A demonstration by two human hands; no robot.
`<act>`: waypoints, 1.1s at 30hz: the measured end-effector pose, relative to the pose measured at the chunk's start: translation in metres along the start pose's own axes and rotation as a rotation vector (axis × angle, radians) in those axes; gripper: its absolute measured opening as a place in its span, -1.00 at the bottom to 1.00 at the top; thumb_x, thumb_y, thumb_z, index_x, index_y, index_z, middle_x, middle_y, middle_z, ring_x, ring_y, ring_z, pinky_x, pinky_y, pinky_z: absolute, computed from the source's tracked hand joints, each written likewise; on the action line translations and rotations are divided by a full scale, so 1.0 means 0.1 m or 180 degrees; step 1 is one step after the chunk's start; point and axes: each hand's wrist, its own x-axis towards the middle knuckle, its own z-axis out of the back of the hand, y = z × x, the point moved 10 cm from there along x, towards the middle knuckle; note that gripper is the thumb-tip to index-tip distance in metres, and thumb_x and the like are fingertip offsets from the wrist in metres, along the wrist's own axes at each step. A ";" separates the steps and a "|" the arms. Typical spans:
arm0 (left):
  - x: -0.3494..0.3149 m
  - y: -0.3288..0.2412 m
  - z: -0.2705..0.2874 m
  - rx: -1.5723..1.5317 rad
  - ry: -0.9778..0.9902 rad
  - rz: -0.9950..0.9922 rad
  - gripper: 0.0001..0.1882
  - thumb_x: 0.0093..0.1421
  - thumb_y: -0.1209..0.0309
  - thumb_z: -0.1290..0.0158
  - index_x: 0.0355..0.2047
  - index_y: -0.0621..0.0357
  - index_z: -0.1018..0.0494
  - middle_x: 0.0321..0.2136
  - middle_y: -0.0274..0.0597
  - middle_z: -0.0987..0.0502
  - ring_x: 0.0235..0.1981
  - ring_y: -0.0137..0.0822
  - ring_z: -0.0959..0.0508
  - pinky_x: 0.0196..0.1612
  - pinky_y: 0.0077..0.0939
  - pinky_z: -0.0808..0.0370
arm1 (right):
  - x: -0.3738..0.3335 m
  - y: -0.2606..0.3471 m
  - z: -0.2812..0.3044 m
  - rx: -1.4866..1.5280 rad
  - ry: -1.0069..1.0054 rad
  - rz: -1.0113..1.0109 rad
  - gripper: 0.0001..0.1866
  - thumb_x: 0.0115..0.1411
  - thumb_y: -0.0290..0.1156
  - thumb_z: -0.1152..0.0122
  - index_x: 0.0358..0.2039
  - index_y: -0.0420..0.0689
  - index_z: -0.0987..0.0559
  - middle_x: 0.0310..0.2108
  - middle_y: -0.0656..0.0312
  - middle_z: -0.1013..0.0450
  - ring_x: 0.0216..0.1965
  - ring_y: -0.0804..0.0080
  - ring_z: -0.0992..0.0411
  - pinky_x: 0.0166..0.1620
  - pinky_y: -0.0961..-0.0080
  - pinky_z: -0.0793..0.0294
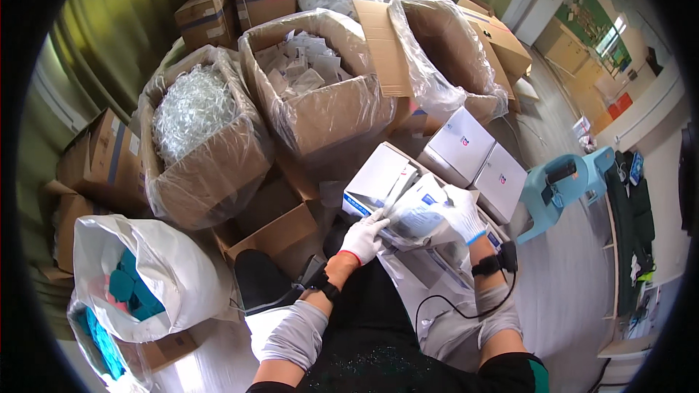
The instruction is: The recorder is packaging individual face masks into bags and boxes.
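In front of my lap, a white carton [362, 179] with blue print stands open, with white packets upright inside. A clear plastic bag [416, 212] with pale blue and white contents lies tilted over the carton's opening. My right hand [461, 215], in a white glove with a blue cuff, grips the bag's right edge. At the bag's lower left, my left hand [365, 237], in a white glove with a red cuff, has its fingers bent against the bag and the carton's near edge. Its fingertips are partly hidden.
Two closed white boxes [459, 147] stand behind the carton, near a light blue plastic stool [557, 193]. Large plastic-lined boxes hold clear strands [193, 113] and white packets [309, 62]. A white sack [171, 266] with teal pieces sits at left.
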 end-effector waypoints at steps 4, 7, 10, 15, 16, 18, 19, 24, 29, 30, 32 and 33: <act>-0.01 0.05 0.14 -0.0081 0.0089 0.0590 -0.63 0.12 0.41 -0.09 -0.02 0.09 -0.56 0.03 -0.05 -0.55 0.10 -0.12 -0.51 0.13 -0.28 -0.47 | -0.27 0.11 0.31 0.0361 -0.0308 -0.0229 -0.77 0.01 -0.41 -0.41 -0.41 -0.24 -0.53 -0.54 0.17 -0.43 -0.48 0.53 -0.33 -0.38 0.50 -0.38; -0.04 -0.60 0.76 0.0089 -0.1029 0.0315 -0.65 0.06 0.29 -0.25 -0.11 0.00 -0.59 -0.11 -0.10 -0.60 -0.01 -0.03 -0.54 0.06 -0.16 -0.45 | -0.42 0.41 0.62 0.0450 -0.0357 -0.0353 -0.80 0.03 -0.48 -0.40 -0.40 -0.23 -0.53 -0.52 0.24 -0.46 -0.46 0.60 -0.33 -0.34 0.57 -0.39; -0.08 -1.43 1.29 -0.0009 -0.1362 -0.0724 -0.60 0.00 0.26 -0.32 -0.13 0.02 -0.58 -0.02 -0.07 -0.55 0.10 -0.05 -0.49 0.15 -0.10 -0.38 | -0.44 0.56 0.53 0.0968 -0.0140 -0.0127 -0.76 -0.02 -0.48 -0.43 -0.33 -0.23 -0.58 -0.46 0.23 -0.50 -0.40 0.57 -0.41 -0.29 0.55 -0.45; -0.18 -1.24 1.19 -0.1197 -0.0420 0.0079 -0.70 0.13 0.32 -0.31 -0.18 0.21 -0.59 -0.20 -0.02 -0.59 -0.15 -0.14 -0.61 -0.05 -0.37 -0.52 | -0.44 1.27 0.10 0.1290 0.0331 -0.0165 -0.71 -0.01 -0.47 -0.42 -0.26 -0.24 -0.59 -0.35 0.19 -0.56 -0.34 0.51 -0.48 -0.23 0.46 -0.51; -0.25 -1.09 1.19 -0.1262 -0.0378 0.0496 -0.73 0.14 0.33 -0.30 -0.21 0.23 -0.60 -0.25 -0.02 -0.59 -0.19 -0.17 -0.62 -0.07 -0.38 -0.53 | -0.44 1.25 -0.06 0.1306 0.0384 -0.0184 -0.70 -0.02 -0.46 -0.42 -0.25 -0.24 -0.59 -0.34 0.18 -0.56 -0.32 0.50 -0.49 -0.22 0.46 -0.52; -0.46 -0.84 1.27 -0.1164 -0.0559 0.0888 -0.79 0.16 0.37 -0.28 -0.28 0.24 -0.61 -0.38 -0.08 -0.58 -0.33 -0.28 -0.60 -0.17 -0.40 -0.53 | -0.45 1.32 -0.35 0.0978 0.0693 -0.0229 -0.61 -0.07 -0.45 -0.45 -0.19 -0.22 -0.57 -0.32 0.12 -0.57 -0.26 0.44 -0.52 -0.15 0.44 -0.52; -0.54 -0.76 1.31 -0.0961 -0.0713 0.0725 -0.82 0.17 0.39 -0.26 -0.28 0.23 -0.62 -0.39 -0.09 -0.58 -0.35 -0.25 -0.61 -0.21 -0.39 -0.53 | -0.43 1.37 -0.48 0.0936 0.0616 -0.0031 -0.49 -0.12 -0.44 -0.48 -0.09 -0.20 -0.56 -0.19 0.03 -0.55 -0.15 0.31 -0.54 -0.04 0.36 -0.52; -0.99 -0.61 1.47 0.0186 -0.0725 0.0482 -0.88 0.11 0.42 -0.23 -0.38 0.19 -0.60 -0.41 -0.06 -0.57 -0.38 -0.02 -0.61 -0.29 -0.29 -0.54 | -0.40 2.40 -0.50 0.0217 0.0258 0.1688 -0.47 -0.20 -0.40 -0.53 -0.12 -0.08 -0.63 -0.17 0.07 -0.55 -0.05 0.03 -0.49 0.04 0.21 -0.49; -1.15 -0.71 1.50 0.0721 -0.0720 0.0208 -0.89 0.08 0.42 -0.22 -0.42 0.16 -0.56 -0.45 -0.06 -0.54 -0.38 0.02 -0.59 -0.29 -0.20 -0.54 | -0.50 2.29 -1.05 0.0073 0.1008 0.1631 -0.70 -0.07 -0.29 -0.44 -0.30 -0.09 -0.65 -0.34 0.13 -0.58 -0.19 0.10 -0.53 -0.09 0.21 -0.51; -1.19 -0.72 1.50 0.0809 -0.0773 0.0191 -0.89 0.08 0.42 -0.22 -0.41 0.16 -0.55 -0.45 -0.06 -0.53 -0.37 0.02 -0.58 -0.29 -0.19 -0.54 | -0.51 2.24 -1.10 0.0273 0.1065 0.1403 -0.72 -0.06 -0.29 -0.42 -0.32 -0.11 -0.64 -0.36 0.12 -0.57 -0.22 0.10 -0.54 -0.11 0.20 -0.51; -1.23 -0.69 1.50 0.0668 -0.0831 0.0299 -0.90 0.09 0.44 -0.20 -0.40 0.16 -0.54 -0.44 -0.05 -0.52 -0.35 0.01 -0.58 -0.27 -0.20 -0.53 | -0.54 2.22 -1.13 0.0517 0.0883 0.1495 -0.80 -0.04 -0.33 -0.40 -0.39 -0.10 -0.62 -0.42 0.12 -0.54 -0.31 0.10 -0.52 -0.20 0.20 -0.49; -1.25 -0.69 1.50 0.0596 -0.0864 0.0356 -0.91 0.09 0.45 -0.20 -0.40 0.16 -0.54 -0.43 -0.04 -0.52 -0.35 0.01 -0.58 -0.27 -0.20 -0.53 | -0.59 2.24 -1.11 0.0611 0.0743 0.1679 -0.82 -0.03 -0.33 -0.40 -0.41 -0.09 -0.62 -0.43 0.13 -0.53 -0.33 0.10 -0.52 -0.21 0.20 -0.49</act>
